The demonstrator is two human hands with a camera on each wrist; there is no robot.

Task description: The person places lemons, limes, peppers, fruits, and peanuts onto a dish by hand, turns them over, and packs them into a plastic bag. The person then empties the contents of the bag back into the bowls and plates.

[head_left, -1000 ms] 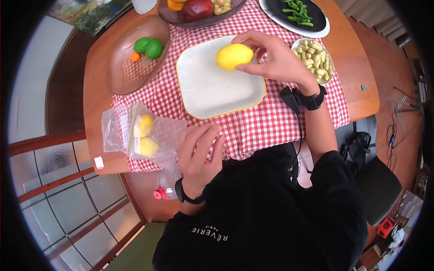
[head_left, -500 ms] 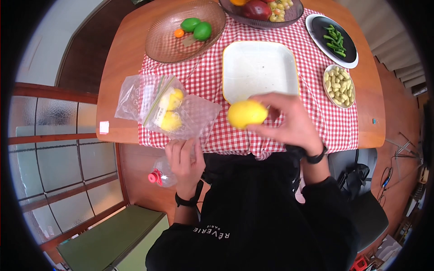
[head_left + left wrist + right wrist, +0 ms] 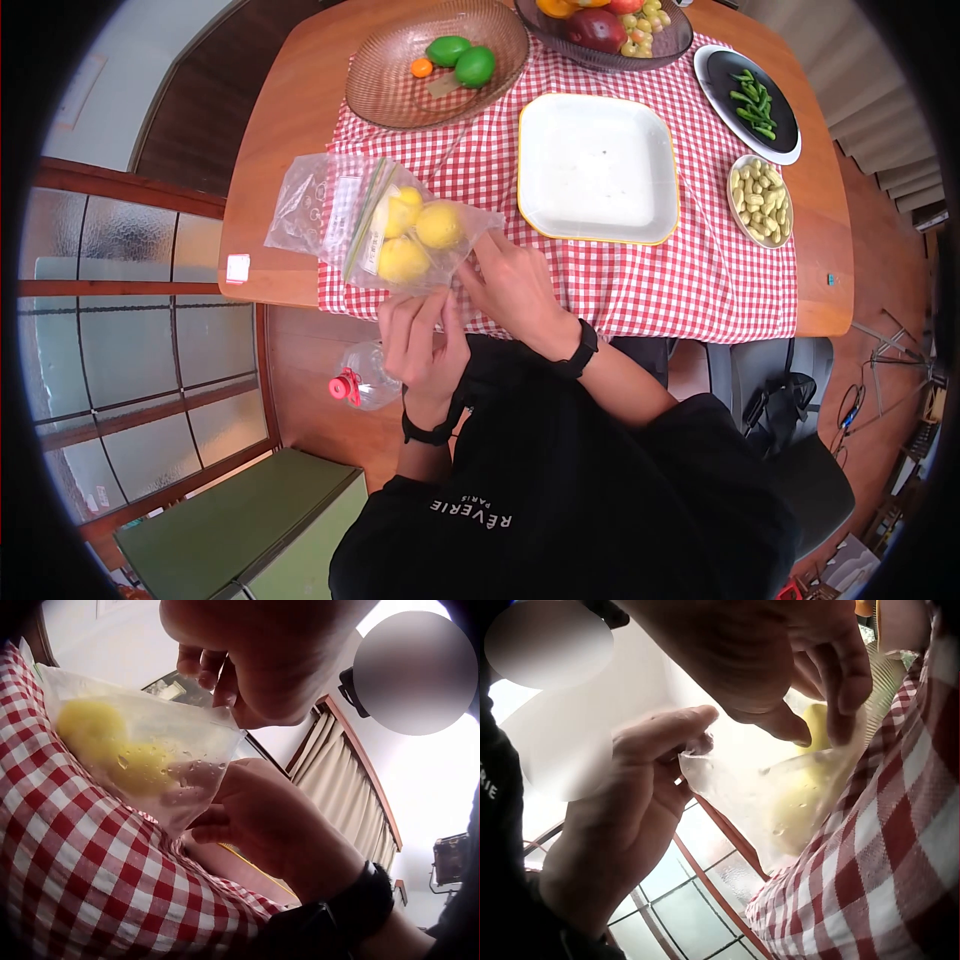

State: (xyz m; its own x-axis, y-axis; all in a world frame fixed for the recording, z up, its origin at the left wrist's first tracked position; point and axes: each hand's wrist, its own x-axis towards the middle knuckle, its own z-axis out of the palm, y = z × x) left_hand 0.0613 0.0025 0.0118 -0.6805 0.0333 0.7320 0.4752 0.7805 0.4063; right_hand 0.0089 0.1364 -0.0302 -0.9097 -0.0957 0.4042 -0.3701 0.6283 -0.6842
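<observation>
A clear zip bag (image 3: 300,205) lies on the checked tablecloth at the left of the head view. Inside it are three lemons (image 3: 438,226), grouped beyond the zip strip. My left hand (image 3: 420,345) pinches the bag's near edge between thumb and fingers, which also shows in the right wrist view. My right hand (image 3: 522,290) is at the bag's right end, palm down. In the left wrist view, the fingers (image 3: 191,776) of the right hand show through the wet plastic. Those fingers are loosely bent and apart from the lemons in the head view.
A white tray (image 3: 600,225) with a yellow rim stands right of the bag. Behind are a brown glass bowl (image 3: 375,80) with green fruits and a dark fruit bowl (image 3: 600,60). Peanuts (image 3: 760,200) and a plate of green peppers (image 3: 755,105) sit at the right.
My right hand has carried a lemon from over the tray leftward to the bag, where three lemons now lie instead of two. My left hand has come to the bag's edge.
</observation>
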